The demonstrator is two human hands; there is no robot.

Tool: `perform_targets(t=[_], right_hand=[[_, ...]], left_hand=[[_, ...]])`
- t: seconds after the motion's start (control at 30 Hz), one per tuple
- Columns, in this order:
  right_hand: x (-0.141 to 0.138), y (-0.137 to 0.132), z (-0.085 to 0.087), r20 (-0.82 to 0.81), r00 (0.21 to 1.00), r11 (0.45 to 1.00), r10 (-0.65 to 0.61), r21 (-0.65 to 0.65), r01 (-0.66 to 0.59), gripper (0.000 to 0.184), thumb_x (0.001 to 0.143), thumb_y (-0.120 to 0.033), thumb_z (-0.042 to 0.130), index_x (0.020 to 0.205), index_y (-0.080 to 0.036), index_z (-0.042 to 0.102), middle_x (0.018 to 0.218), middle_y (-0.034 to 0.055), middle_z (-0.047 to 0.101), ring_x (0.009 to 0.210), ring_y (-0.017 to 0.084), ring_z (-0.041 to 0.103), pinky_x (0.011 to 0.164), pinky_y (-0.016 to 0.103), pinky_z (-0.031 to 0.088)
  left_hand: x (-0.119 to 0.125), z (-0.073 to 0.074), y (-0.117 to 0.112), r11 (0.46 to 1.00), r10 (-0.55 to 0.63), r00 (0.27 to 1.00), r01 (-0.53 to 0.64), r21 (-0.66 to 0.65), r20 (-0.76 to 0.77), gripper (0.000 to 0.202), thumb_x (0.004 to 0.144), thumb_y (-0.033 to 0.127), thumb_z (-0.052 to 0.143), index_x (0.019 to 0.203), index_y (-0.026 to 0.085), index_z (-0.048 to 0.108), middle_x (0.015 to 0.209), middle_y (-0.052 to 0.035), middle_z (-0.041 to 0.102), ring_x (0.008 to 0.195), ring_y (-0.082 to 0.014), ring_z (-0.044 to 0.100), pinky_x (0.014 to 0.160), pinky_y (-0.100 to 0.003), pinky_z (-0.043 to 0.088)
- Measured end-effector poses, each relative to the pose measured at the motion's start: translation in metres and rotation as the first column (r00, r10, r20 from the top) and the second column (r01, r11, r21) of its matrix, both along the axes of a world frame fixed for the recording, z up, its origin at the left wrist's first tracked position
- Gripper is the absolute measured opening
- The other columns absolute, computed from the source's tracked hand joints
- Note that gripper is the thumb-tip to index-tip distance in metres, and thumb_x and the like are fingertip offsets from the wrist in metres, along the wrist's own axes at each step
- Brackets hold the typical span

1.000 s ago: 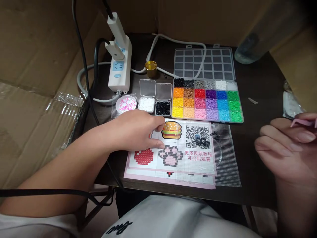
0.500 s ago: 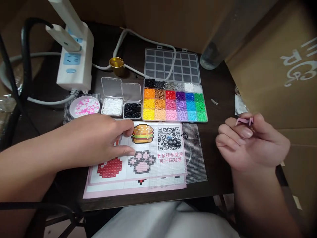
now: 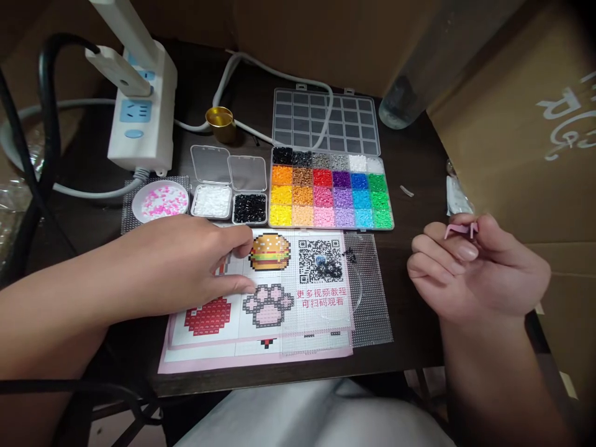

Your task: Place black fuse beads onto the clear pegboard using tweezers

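My left hand [image 3: 186,264] lies flat on a printed pattern sheet [image 3: 279,292] that shows a burger, a paw and a red shape, with fingers stretched toward the burger picture. A clear pegboard [image 3: 367,292] with a few black beads [image 3: 330,268] on it covers the sheet's right side. My right hand [image 3: 475,270] is raised to the right of the board, palm up, fingers curled, pinching small pink tweezers [image 3: 460,230] between thumb and forefinger.
An open tray of sorted coloured beads [image 3: 331,189] stands behind the sheet. Left of it are small boxes of white [image 3: 212,200] and black beads [image 3: 250,208] and a dish of pink beads [image 3: 161,202]. A power strip [image 3: 142,118], gold cap [image 3: 220,122], cables and cardboard walls surround the table.
The view swung right between the earliest frame and now, bringing my right hand fully into sight. Both hands keep their poses; the last half second shows almost no movement.
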State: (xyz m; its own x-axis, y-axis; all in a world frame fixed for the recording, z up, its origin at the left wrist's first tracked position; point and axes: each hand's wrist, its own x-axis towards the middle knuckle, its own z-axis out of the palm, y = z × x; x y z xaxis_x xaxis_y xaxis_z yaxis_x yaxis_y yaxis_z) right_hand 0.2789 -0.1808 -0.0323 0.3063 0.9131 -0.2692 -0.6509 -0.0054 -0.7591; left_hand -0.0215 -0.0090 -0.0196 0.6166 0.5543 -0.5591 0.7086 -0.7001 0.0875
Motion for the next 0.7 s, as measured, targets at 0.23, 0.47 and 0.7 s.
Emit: perform_targets(t=[0.23,0.47,0.7], right_hand=[[0.0001,0.0009,0.0011,0.013,1.0,1.0,-0.018,-0.025,0.019,0.02,0.073,-0.025,0.094,0.079,-0.022,0.075,0.055,-0.0068,0.046,0.046,0.006,0.031,0.036,0.017,0.032],[-0.0013,0.0025,0.0023,0.066,0.998,0.999,-0.013,-0.046,0.016,0.02,0.072,-0.028,0.093,0.078,-0.023,0.074,0.055,-0.0066,0.041,0.047,0.006,0.026,0.036,0.018,0.028],[-0.0059,0.0026,0.0051,0.114,0.99,0.99,-0.084,-0.101,0.096,0.023,0.066,-0.027,0.092,0.072,-0.021,0.071,0.055,-0.007,0.027,0.049,0.005,0.018,0.036,0.018,0.017]], left_hand=[[-0.001,0.0028,-0.0022,1.0,-0.022,0.999,0.021,0.014,0.03,0.049,0.076,0.067,0.059,0.108,0.031,0.07,0.076,-0.007,0.074,0.067,-0.0312,0.068,0.059,-0.04,0.042],[-0.0037,0.0005,-0.0017,0.999,-0.04,0.997,0.038,0.028,0.072,0.045,0.077,0.064,0.064,0.106,0.03,0.07,0.07,-0.0067,0.074,0.063,-0.0279,0.066,0.056,-0.037,0.04],[-0.0069,0.0005,0.0005,0.999,-0.032,0.997,0.034,-0.027,0.074,0.049,0.078,0.07,0.063,0.108,0.032,0.071,0.069,-0.0041,0.073,0.06,-0.0255,0.062,0.057,-0.037,0.036]])
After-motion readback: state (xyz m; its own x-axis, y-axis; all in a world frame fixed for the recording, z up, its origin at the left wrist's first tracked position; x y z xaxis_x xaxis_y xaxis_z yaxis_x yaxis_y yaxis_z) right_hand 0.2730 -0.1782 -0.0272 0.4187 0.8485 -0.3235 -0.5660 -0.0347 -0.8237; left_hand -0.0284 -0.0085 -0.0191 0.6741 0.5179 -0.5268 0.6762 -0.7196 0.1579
